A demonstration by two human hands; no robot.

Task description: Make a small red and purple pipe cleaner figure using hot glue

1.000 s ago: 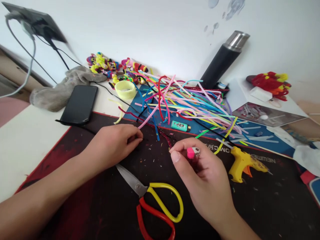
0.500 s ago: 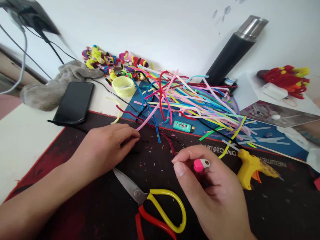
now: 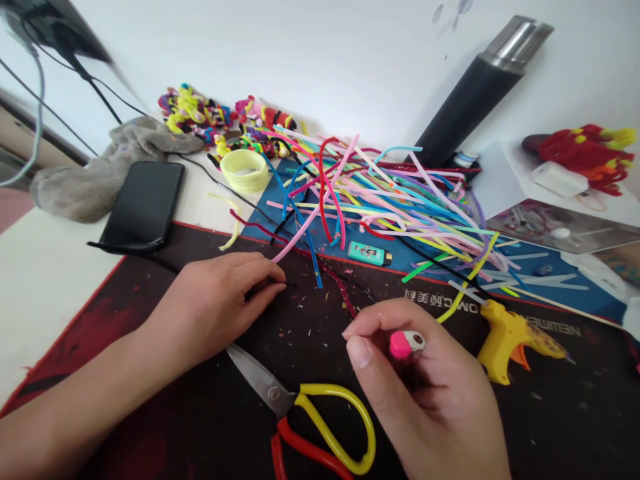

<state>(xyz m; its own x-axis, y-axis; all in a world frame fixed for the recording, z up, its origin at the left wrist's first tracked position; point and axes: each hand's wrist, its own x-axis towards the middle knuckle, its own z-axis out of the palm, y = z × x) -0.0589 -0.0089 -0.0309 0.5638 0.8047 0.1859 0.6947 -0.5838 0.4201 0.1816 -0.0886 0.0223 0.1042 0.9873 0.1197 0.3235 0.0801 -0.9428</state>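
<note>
My right hand is curled around a lighter; its pink button and metal top show, and the rest is hidden in the palm. The thumb and forefinger of that hand almost meet in front of the lighter. On the dark mat, my left hand has its fingers drawn together by the lower end of a pink pipe cleaner. Whatever its fingertips hold is too dark and small to make out. Below both hands lie scissors with one yellow and one red handle. A dark red glittery pipe cleaner lies between the hands.
Behind the hands is a tangled heap of colourful pipe cleaners. A teal lighter lies before it. A yellow glue gun rests at right, a black phone at left. A yellow tape roll and a dark flask stand behind.
My left fingertips have shifted slightly to the right over the mat. My right hand, with the lighter in it, has sunk a little. The view has tilted slightly.
</note>
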